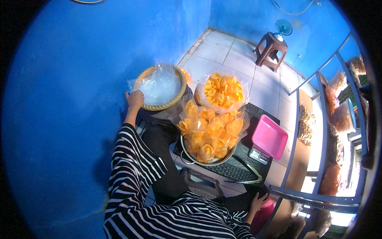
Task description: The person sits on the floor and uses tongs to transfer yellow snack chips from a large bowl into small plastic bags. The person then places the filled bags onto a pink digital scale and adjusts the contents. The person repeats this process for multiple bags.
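Observation:
At the left rim of a round woven basket (144, 106), my left hand (135, 99) has its fingers closed on the edge of a clear plastic bag (159, 85). The basket holds a pile of such clear bags. My right hand (259, 203) is low on the right beside my knee, its fingers apart, with a dark pink item (264, 216) just below it. Before me stands a metal pot (212, 162) heaped with filled clear bags of orange crackers (215, 128). Behind it, a large open plastic bag (223, 91) is full of loose orange crackers.
A digital scale (259, 156) with a pink tray (270, 136) and metal tongs (250, 181) are right of the pot, on a black woven surface (226, 170). A metal rack (322, 195) with bagged goods runs along the right. A brown stool (271, 49) bears a small fan (283, 27). A blue wall (65, 104) closes the left.

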Available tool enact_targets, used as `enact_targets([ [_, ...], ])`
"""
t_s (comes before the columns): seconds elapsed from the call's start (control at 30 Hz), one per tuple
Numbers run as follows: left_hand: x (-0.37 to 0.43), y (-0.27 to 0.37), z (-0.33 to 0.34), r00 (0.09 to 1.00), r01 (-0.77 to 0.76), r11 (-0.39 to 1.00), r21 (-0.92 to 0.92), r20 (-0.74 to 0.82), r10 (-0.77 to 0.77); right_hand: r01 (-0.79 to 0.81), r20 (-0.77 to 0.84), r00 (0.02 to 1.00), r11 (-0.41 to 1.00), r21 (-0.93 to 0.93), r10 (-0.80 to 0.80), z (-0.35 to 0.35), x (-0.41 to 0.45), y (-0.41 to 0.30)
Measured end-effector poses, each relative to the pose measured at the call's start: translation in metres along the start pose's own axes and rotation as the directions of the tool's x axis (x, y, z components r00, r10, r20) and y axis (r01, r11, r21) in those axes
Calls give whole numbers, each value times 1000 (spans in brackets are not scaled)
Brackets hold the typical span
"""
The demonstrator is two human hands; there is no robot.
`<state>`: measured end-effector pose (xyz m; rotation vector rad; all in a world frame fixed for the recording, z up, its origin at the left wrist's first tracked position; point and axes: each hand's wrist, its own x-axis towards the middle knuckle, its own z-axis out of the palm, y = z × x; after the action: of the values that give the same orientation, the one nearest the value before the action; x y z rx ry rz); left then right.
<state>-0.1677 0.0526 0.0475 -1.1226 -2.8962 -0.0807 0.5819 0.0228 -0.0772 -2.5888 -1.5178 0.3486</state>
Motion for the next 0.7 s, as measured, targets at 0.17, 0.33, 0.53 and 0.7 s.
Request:
enact_targets([
  [0.17, -7, -11, -16, 989, -123, 984, -128, -93, 111, -24, 71, 997, 996, -85, 30, 1, 0, -3],
  [0.33, -12, -14, -47, 953, -245, 850, -467, -278, 122, 39, -22, 999, 979, 200, -35, 4, 5, 4],
  [0.53, -88, 42, -112, 881, -451, 629, -633, -431, 198, 445, -433, 863, 798, 407, -261, -43, 1, -60],
  [0.7, -187, 106, -148, 824, -558, 502, -661, -369, 431, 422, -140, 759, 316, 850, -636, -123, -33, -168],
])
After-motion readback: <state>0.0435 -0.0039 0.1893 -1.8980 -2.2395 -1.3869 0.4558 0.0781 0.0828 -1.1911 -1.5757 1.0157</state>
